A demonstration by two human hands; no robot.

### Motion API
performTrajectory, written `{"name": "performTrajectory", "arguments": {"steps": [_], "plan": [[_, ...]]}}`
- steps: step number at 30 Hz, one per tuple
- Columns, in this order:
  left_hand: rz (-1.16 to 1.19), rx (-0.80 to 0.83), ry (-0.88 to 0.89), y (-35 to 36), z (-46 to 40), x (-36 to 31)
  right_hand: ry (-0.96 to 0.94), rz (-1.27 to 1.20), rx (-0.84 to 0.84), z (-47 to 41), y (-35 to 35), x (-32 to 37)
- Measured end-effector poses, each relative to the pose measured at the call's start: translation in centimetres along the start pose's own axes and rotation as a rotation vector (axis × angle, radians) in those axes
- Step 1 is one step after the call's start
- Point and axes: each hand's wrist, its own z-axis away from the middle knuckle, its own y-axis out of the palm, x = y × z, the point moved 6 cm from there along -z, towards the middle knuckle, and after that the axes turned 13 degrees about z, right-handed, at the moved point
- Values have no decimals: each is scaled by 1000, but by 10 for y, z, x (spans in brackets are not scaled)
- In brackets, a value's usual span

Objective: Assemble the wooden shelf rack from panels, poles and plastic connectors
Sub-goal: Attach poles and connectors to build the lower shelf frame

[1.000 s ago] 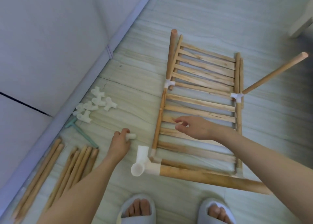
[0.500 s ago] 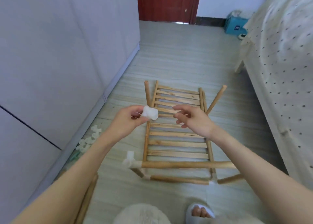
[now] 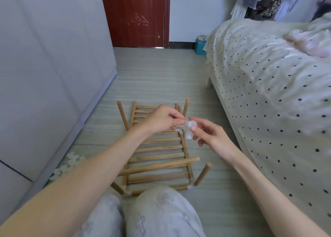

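Both hands up: left hand (image 3: 161,119) and right hand (image 3: 208,135) each pinch the white connector (image 3: 188,128) above the rack (image 3: 159,152).

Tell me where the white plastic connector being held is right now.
In the head view the white plastic connector is mid-frame, raised above the slatted wooden rack on the floor, pinched between the left hand and the right hand.

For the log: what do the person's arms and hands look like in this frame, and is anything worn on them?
Both forearms are bare up to the frame edge, with no sleeves in view. The left hand and right hand wear no gloves, and no watch, ring or bracelet is visible. The only clothing in view is light grey trousers with a faint pale print, at the bottom of the head view.
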Motion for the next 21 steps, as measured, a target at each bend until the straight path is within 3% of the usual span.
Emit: {"name": "performTrajectory", "arguments": {"steps": [4, 9, 11, 16, 21], "plan": [[276, -34, -110, 41, -8, 16, 31, 116, -80, 6, -21, -25], [269, 26, -183, 70, -16, 41, 141, 232, -133, 14, -29, -71], [165, 52, -197, 73, -20, 50, 211, 173, -192, 18, -30, -91], [-398, 271, -271, 85, -12, 94, 408, 143, -296, 29, -23, -135], [-571, 461, -312, 94, -4, 119, 411, 66, -333, 34, -7, -150]]}}
